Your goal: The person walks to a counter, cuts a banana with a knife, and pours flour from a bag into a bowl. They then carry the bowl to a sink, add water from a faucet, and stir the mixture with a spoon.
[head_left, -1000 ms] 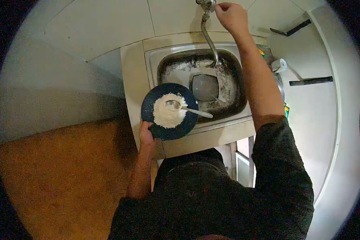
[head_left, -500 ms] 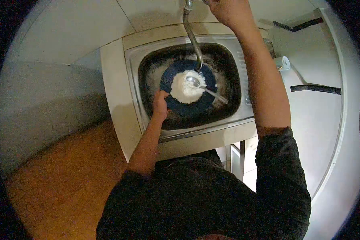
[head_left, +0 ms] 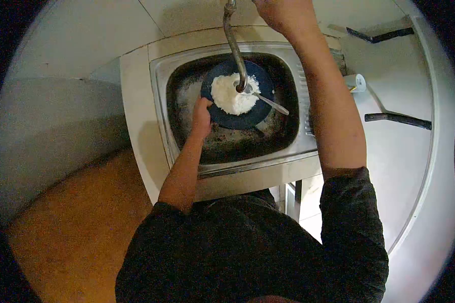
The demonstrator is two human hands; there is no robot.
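Stained steel sink (head_left: 298, 146) — glossy metal spoon (head_left: 270, 103)

Dark blue plate (head_left: 233, 120) in sink (head_left: 247, 164), white powder heap (head_left: 227, 98), spoon (head_left: 272, 103) on top

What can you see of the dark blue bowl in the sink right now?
The dark blue bowl is round and shallow; its material is hard to tell. It is about level inside the steel sink, right under the faucet spout. A heap of white powder fills its middle, and a metal spoon lies in it, handle jutting past the right rim. The left hand grips its left edge.
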